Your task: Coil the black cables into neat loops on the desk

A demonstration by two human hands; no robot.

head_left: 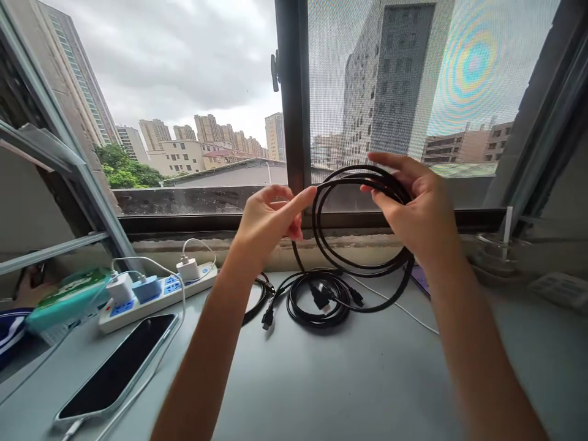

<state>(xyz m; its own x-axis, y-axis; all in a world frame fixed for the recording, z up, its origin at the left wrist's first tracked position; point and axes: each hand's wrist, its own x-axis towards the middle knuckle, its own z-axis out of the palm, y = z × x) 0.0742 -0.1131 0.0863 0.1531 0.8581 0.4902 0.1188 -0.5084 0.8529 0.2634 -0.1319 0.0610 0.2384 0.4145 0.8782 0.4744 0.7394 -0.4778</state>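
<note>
Several loops of a black cable (pixel 323 242) hang upright above the desk, gathered in my right hand (pixel 411 190), whose thumb and fingers close round the top of the loops. At the coil's left side, my left hand (pixel 275 214) pinches a strand of the same cable, and its lower length drops toward the desk. Beneath lies another coiled black cable (pixel 321 321) with HDMI-like plugs. One black plug (pixel 267 318) rests just left of that coil. Part of a further black coil (pixel 255 309) is hidden behind my left forearm.
A white power strip (pixel 158 294) with plugged-in chargers stands at the left. In front of it lies a phone (pixel 117 364) on a white charging cable. A teal-green pack (pixel 71 300) sits far left, a glass jar (pixel 496 260) at the right. The window frame (pixel 294 92) rises behind.
</note>
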